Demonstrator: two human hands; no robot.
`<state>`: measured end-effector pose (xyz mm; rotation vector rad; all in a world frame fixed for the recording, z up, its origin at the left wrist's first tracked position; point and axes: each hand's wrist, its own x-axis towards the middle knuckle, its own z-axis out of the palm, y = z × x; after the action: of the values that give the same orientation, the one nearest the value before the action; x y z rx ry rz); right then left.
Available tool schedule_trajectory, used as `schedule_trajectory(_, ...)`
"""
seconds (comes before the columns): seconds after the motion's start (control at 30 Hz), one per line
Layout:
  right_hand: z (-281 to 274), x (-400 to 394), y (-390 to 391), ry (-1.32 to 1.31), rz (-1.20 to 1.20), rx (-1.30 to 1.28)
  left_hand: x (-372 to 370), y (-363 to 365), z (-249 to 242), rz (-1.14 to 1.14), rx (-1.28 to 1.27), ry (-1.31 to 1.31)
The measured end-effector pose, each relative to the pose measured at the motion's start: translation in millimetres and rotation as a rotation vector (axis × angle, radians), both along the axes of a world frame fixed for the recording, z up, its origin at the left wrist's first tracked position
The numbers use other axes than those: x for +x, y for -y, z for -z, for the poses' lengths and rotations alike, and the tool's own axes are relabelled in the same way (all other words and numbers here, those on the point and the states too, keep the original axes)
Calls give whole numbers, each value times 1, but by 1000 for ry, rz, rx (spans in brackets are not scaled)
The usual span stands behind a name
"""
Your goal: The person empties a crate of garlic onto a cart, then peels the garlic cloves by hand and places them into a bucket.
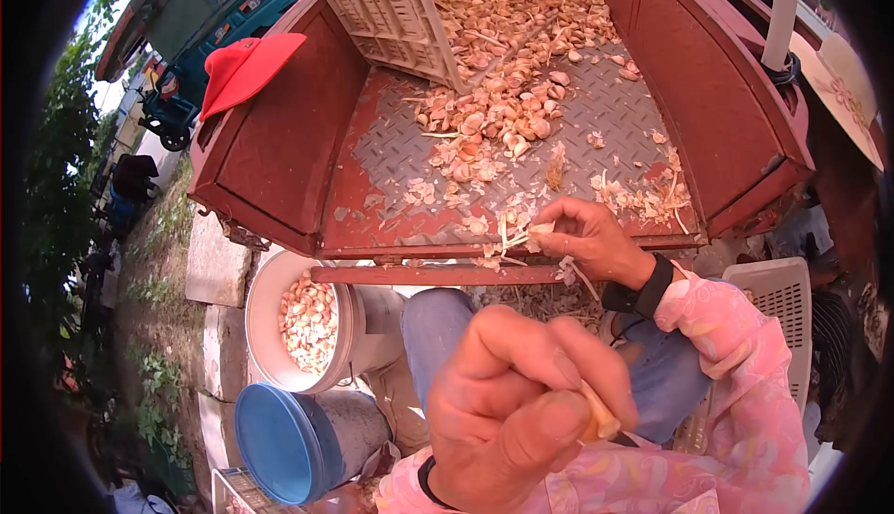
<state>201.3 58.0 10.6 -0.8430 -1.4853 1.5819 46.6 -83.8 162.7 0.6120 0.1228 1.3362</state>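
Note:
Close to the camera, my left hand is closed, with thumb and fingers pinching a yellowish garlic clove. A small dark pointed thing shows beside that clove, too little of it to name. Farther off, at the edge of the red cargo bed, my right hand pinches a pale garlic clove between thumb and index finger. Dry stems and papery skins lie around its fingertips. Behind it, a heap of garlic cloves spreads over the metal floor of the bed.
A plastic crate leans in the heap. At left stand a white bucket of peeled cloves and a bucket with a blue lid. A red cap hangs on the bed's left wall. Another crate is at right.

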Motion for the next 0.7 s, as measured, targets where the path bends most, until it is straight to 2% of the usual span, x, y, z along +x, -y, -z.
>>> schedule_trajectory(0.03,-13,-3,6,-97,49,-49,-7,-6,12,-152,23,-74)
schedule_trajectory(0.1,-30,3,10,-135,15,-49,-50,-14,36,-385,-124,-72)
schedule_trajectory(0.13,-39,6,15,-124,36,-59,-82,-20,55,-525,-112,-126)
schedule_trajectory(0.2,-55,7,28,-371,-87,43,-169,-34,107,-864,-161,-501)
schedule_trajectory(0.23,-60,6,32,-385,-111,234,-205,-44,131,-1052,-287,-672)
schedule_trajectory(0.27,-66,6,36,-397,-137,426,-245,-51,157,-1077,-389,-816)
schedule_trajectory(0.3,-81,13,44,-286,-160,504,-273,-55,177,-1071,-396,-817)
schedule_trajectory(0.33,-91,12,47,-332,-223,654,-298,-54,192,-994,-579,-1009)
schedule_trajectory(0.37,-100,10,57,-372,-266,630,-312,-51,197,-908,-763,-1198)
schedule_trajectory(0.4,-110,8,68,-414,-311,604,-301,-51,192,-970,-758,-1168)
schedule_trajectory(0.43,-120,12,73,-445,-457,453,-284,-52,188,-1032,-755,-1140)
schedule_trajectory(0.47,-126,13,78,-473,-604,297,-274,-50,189,-1050,-576,-1070)
schedule_trajectory(0.5,-127,3,86,-489,-620,280,-246,-52,176,-1096,-519,-1033)
schedule_trajectory(0.57,-127,-23,104,-743,-70,700,-195,-52,157,-1050,-315,-966)
schedule_trajectory(0.6,-129,-22,102,-771,-99,675,-169,-52,150,-1004,-261,-973)
schedule_trajectory(0.67,-133,-12,91,-590,-360,666,-119,-52,139,-876,-226,-1054)
schedule_trajectory(0.7,-135,-14,89,-603,-384,664,-102,-52,140,-798,-192,-1055)
